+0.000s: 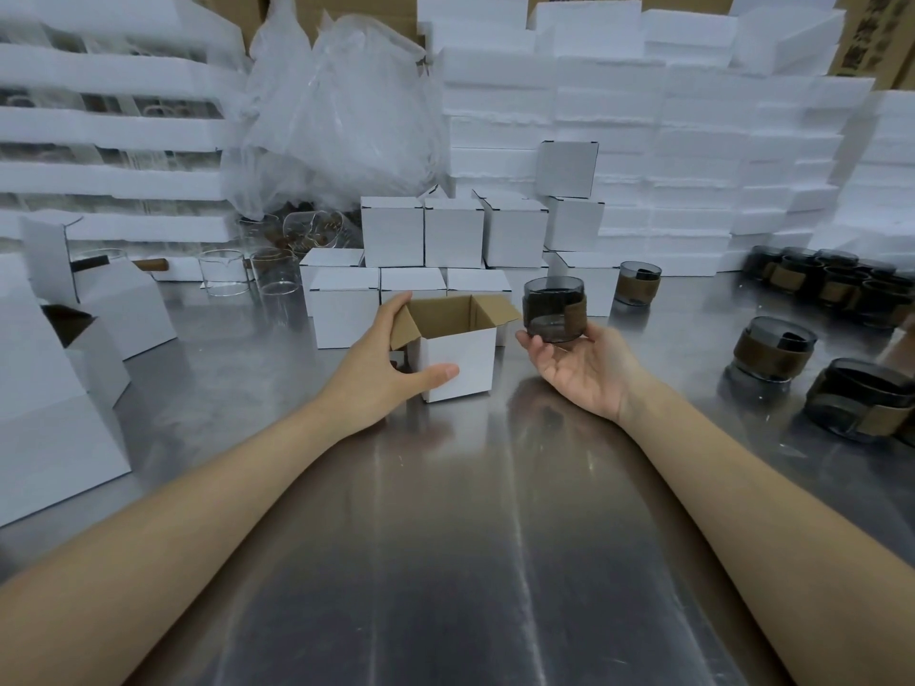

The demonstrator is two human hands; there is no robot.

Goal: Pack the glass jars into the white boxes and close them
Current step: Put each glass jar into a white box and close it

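Steadies the open white box [460, 354] on the counter [445, 537] with the left grip [391, 358], clasped round the left flap and near face. Cradles the glass jar [554, 309] upright in the right grip [579, 368], palm up and curled under its base, just right of the box and level with its rim. Likely calls for a short leftward carry over the box, then a lowering along the jar's vertical axis into the upward-facing opening; flaps not yet folded.

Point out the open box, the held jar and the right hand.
open box [468, 354], head view, white front wall.
held jar [554, 309], head view, dark glass side.
right hand [584, 371], head view, upturned palm.
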